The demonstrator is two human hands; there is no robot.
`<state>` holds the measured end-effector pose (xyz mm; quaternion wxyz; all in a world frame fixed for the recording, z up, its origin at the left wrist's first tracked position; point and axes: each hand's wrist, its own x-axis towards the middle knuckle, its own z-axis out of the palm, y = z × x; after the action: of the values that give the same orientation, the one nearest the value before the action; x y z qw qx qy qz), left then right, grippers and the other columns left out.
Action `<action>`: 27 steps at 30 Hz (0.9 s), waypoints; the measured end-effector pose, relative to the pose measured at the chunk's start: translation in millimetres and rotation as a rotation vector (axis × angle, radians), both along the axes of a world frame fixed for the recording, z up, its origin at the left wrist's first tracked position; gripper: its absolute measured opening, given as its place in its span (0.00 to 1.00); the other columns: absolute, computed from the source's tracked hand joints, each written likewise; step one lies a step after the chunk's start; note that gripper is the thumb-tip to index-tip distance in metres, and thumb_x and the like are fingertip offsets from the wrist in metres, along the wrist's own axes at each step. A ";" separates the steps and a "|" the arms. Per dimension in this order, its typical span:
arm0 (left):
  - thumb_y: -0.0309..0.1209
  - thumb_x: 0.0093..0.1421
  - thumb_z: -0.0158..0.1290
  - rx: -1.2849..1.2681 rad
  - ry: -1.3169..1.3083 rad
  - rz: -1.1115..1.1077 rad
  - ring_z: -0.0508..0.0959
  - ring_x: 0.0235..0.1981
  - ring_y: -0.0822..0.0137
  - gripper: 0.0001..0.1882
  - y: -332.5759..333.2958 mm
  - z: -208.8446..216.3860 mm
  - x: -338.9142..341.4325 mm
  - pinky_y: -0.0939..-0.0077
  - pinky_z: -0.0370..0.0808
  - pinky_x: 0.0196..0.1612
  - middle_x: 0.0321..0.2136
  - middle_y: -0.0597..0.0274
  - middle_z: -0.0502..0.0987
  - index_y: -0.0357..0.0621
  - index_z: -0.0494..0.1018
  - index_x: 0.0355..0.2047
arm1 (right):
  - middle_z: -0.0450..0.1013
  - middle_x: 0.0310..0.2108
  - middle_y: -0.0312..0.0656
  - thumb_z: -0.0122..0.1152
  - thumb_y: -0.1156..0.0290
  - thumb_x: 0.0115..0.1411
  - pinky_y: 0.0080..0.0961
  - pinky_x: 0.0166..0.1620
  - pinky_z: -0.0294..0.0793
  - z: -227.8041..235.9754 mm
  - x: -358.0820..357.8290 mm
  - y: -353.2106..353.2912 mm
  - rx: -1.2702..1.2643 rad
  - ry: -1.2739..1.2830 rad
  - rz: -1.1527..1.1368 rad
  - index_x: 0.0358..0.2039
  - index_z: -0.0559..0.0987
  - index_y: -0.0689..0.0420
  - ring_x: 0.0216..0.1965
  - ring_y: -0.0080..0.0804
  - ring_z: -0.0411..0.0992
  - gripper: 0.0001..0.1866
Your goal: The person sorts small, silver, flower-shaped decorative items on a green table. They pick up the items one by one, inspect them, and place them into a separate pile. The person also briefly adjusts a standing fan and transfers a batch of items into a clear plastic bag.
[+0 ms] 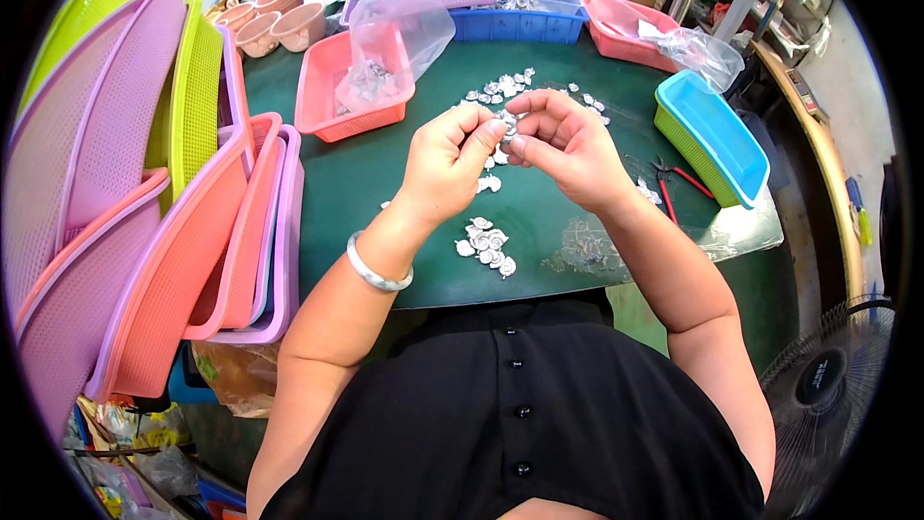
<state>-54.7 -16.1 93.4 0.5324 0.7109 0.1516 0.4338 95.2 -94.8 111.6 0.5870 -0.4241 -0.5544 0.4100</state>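
Observation:
Over the middle of the green table [404,231], my left hand [445,156] pinches a small silvery metal piece [506,123] between thumb and forefinger. My right hand [573,146] closes on the same piece from the other side, its thumb and forefinger touching it; the remaining fingers curl loosely. Part of the piece is covered by the fingertips. Nearer to me lies a small heap of similar silvery pieces [486,244]. More loose pieces [502,87] are scattered beyond my hands, and a few show just below them.
A pink basket [322,96] with a plastic bag stands left, beside tall stacked baskets [226,231]. Blue [481,27] and pink [626,53] bins line the back. Red-handled pliers [689,181] lie right, near a blue-and-green basket [712,135]. A fan [823,404] stands lower right.

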 end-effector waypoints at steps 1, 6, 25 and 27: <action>0.28 0.59 0.49 0.016 -0.005 0.000 0.66 0.21 0.79 0.08 -1.6 1.6 -1.6 0.83 0.64 0.24 0.19 0.67 0.69 0.36 0.71 0.26 | 0.71 0.28 0.36 0.55 0.80 0.53 0.15 0.34 0.69 1.4 -1.6 -1.1 -0.001 -0.002 -0.003 0.42 0.68 0.63 0.31 0.18 0.70 0.15; 0.26 0.59 0.49 0.095 -0.033 0.028 0.68 0.23 0.77 0.07 -6.2 5.2 -8.4 0.82 0.67 0.26 0.21 0.64 0.70 0.35 0.71 0.26 | 0.72 0.28 0.36 0.55 0.80 0.53 0.15 0.34 0.69 7.8 -10.3 -4.2 -0.001 -0.019 -0.002 0.42 0.68 0.63 0.31 0.18 0.70 0.15; 0.30 0.58 0.47 -0.793 0.156 -0.058 0.69 0.17 0.77 0.07 -1.9 -53.8 -49.9 0.86 0.64 0.19 0.21 0.64 0.73 0.40 0.70 0.25 | 0.73 0.27 0.40 0.57 0.76 0.49 0.24 0.33 0.70 -85.7 28.8 18.6 -0.172 -0.676 -0.069 0.41 0.70 0.62 0.28 0.27 0.71 0.17; 0.27 0.57 0.48 -0.715 0.246 -0.060 0.70 0.18 0.77 0.06 -1.2 -65.4 -50.4 0.86 0.66 0.21 0.22 0.64 0.73 0.40 0.71 0.25 | 0.73 0.29 0.42 0.58 0.76 0.47 0.27 0.34 0.71 -94.9 26.1 21.9 -0.161 -0.802 -0.113 0.41 0.70 0.61 0.29 0.33 0.72 0.18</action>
<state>-105.1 -17.3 28.0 0.7371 0.5309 0.3355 0.2493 121.3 -72.9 16.7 0.3111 -0.6246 -0.6813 0.2214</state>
